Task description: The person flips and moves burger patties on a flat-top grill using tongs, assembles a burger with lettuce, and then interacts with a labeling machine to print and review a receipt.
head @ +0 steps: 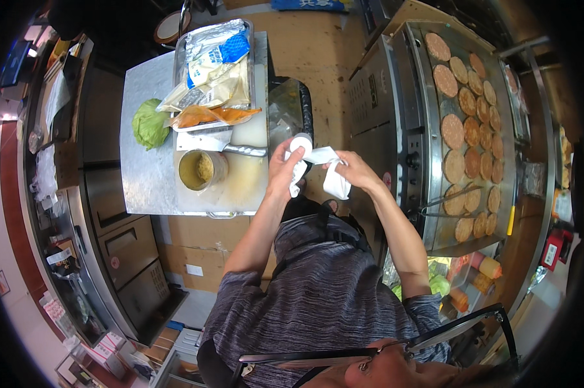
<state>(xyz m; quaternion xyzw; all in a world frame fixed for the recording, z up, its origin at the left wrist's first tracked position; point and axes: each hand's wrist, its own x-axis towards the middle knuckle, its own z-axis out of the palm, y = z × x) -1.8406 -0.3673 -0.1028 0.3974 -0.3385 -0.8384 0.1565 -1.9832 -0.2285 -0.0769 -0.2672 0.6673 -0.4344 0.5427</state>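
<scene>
My left hand (pixel 283 167) grips a small white roll (pixel 301 142), perhaps paper, with its flat round end facing up. A white strip (pixel 322 155) spans from the roll to my right hand (pixel 356 169). My right fingers pinch that strip, and a loose white loop (pixel 337 182) hangs below them. Another white length (pixel 297 178) dangles under my left hand. Left of that hand, a cleaver (pixel 207 141) with a ridged metal handle lies on a white cutting board (pixel 245 177). A round metal container (pixel 198 169) with yellowish contents stands beside the cleaver.
A metal tray (pixel 251 58) of food packages and a lettuce head (pixel 150 124) sit on the steel table (pixel 144 184). At right, a griddle (pixel 437 240) carries several round patties (pixel 453 131) and tongs (pixel 444 200). A lined bin (pixel 292 109) stands between.
</scene>
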